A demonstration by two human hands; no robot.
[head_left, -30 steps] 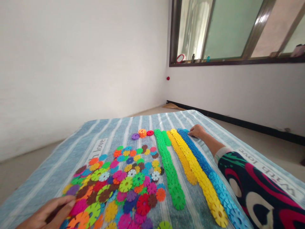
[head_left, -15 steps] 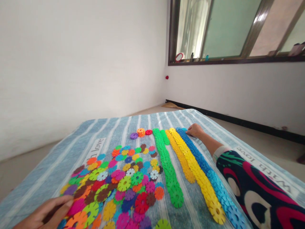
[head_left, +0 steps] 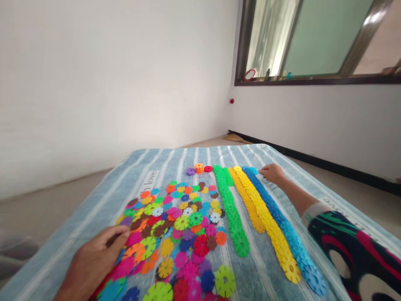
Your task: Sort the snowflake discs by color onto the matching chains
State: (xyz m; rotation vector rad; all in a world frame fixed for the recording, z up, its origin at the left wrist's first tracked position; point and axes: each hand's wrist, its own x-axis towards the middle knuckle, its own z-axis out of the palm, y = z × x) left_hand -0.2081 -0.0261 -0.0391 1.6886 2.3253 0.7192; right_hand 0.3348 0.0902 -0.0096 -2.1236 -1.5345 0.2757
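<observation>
My right hand (head_left: 272,172) pinches a light blue notched disc (head_left: 254,171) at the far end of a long row of overlapping blue discs (head_left: 272,209). Beside it run a yellow row (head_left: 266,221), a shorter orange-yellow row (head_left: 247,205) and a green row (head_left: 230,209), with a short green row (head_left: 228,177) between them. My left hand (head_left: 97,259) rests at the left edge of a loose pile of mixed-colour discs (head_left: 181,223). Its thumb and forefinger are closed near a magenta disc (head_left: 135,238); whatever they hold is hidden.
A purple disc (head_left: 191,172), an orange stack (head_left: 199,168) and a red disc (head_left: 208,169) line up left of the green row's far end. All lie on a striped blue cloth (head_left: 175,156). White walls and a window (head_left: 313,37) stand beyond.
The view has turned left, so everything sits further right. The light blue disc now shows more plainly at my right fingertips, just beside the blue row. More of my left hand is visible.
</observation>
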